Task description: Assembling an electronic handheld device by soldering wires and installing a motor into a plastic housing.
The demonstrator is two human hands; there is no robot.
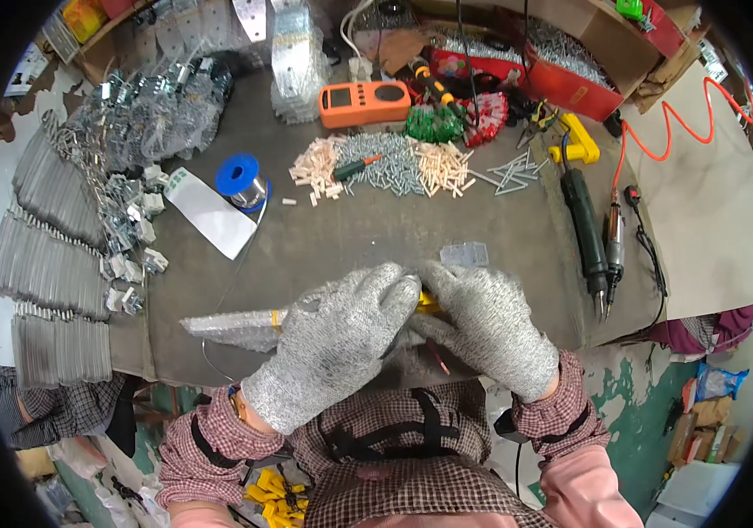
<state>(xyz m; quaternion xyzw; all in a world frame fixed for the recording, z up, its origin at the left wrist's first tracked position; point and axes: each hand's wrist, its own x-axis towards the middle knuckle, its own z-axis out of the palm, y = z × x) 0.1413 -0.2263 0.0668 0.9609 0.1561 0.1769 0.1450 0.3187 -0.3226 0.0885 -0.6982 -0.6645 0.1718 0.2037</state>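
Grey knit gloves, one pair, at the near side of the bench (306, 238): left hand (341, 343) and right hand (491, 326), fingers bent, tips almost meeting, whether clamped on anything cannot be told. Clear wrapped strip (234, 330), one, just left of the left hand, the nearer of the two, long axis roughly left to right, right end hidden by that glove. Yellow piece (427, 303), one, between the hands, just right of the left fingertips and beside the right fingers, mostly covered, long axis unreadable; farther, small clear plastic piece (464, 254), one.
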